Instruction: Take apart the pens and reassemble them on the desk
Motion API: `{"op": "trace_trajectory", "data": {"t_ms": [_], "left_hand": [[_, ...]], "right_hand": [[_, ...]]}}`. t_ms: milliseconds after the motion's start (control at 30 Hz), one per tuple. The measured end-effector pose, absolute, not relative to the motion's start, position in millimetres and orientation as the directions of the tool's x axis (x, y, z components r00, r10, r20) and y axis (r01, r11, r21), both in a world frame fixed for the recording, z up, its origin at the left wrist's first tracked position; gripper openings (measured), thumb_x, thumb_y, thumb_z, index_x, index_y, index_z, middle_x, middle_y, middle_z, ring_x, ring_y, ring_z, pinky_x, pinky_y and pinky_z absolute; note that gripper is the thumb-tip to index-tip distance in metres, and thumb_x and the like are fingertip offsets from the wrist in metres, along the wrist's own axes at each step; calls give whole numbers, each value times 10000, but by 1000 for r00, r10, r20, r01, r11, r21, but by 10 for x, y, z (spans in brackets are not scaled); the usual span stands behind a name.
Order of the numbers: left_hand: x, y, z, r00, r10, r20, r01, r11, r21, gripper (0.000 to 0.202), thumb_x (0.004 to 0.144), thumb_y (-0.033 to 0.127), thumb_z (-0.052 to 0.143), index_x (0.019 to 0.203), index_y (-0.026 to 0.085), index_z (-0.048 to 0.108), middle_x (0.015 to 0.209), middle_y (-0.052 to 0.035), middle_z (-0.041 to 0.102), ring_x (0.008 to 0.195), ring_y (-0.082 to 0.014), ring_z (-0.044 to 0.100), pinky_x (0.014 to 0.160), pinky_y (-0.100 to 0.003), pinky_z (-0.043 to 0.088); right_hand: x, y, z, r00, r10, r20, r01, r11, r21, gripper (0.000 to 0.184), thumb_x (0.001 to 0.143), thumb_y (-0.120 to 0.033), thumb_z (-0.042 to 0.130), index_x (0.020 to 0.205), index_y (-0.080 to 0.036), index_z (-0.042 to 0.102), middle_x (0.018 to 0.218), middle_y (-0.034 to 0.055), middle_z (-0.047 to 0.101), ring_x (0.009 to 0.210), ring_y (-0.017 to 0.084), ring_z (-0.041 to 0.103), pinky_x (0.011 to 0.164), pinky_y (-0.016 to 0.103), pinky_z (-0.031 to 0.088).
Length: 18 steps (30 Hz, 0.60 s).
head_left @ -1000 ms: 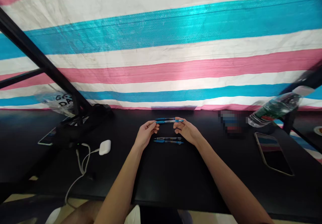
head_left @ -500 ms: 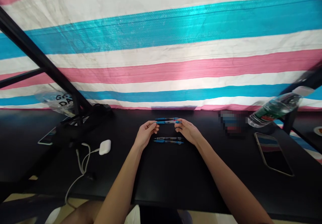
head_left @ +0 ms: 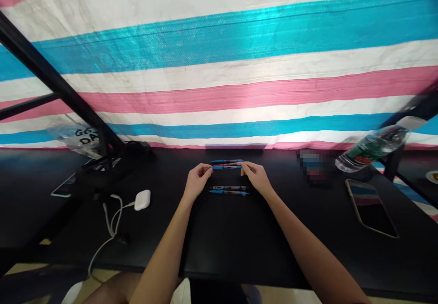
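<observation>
My left hand (head_left: 198, 179) pinches the left end of a blue pen (head_left: 226, 167) between thumb and fingers. At the pen's right end, the fingertips of my right hand (head_left: 254, 176) are closed on it. Just behind this pen lie a pink-red pen (head_left: 231, 164), partly covered, and another blue pen (head_left: 222, 161). Nearer to me, a dark grey pen (head_left: 228, 188) and a blue pen (head_left: 228, 193) rest side by side on the black table (head_left: 236, 235). All the pens lie roughly crosswise.
To the left are a white earbud case (head_left: 142, 199), white cables (head_left: 114, 231) and a phone (head_left: 64, 185) by a black metal frame (head_left: 75, 94). On the right, a tilted plastic bottle (head_left: 376, 146) stands behind another phone (head_left: 372, 208). A striped sheet (head_left: 239, 99) hangs behind.
The held blue pen has come down slightly towards me, and the pink-red pen now shows behind it. My right fingers have shifted a little to the left.
</observation>
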<state>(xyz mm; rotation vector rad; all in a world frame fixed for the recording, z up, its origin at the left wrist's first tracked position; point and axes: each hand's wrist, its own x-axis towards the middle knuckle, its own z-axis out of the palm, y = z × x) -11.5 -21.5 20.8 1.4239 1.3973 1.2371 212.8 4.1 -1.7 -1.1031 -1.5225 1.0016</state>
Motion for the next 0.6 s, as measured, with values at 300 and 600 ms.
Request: {"op": "trace_trajectory", "data": {"t_ms": [300,600], "left_hand": [[-145,-200,121,28,946,322,757,-230,611,97,770,135,605,800,191,679,738,-21,584,704,-156,541,675,-278,439],[-124,-191,43,39,937,348,783,-245,572,150,788,137,567,819,195,702,762,-49,612,741,-187,537,711,-315,446]], "right_hand": [[2124,67,-172,-97,889,448,653,397,-645,134,811,-283,540,769,-203,639,766,52,597,753,208,520,724,334,420],[2149,80,-255,-66,878,473,686,385,-618,119,806,-292,562,774,-207,639,750,57,549,759,223,512,719,357,429]]}}
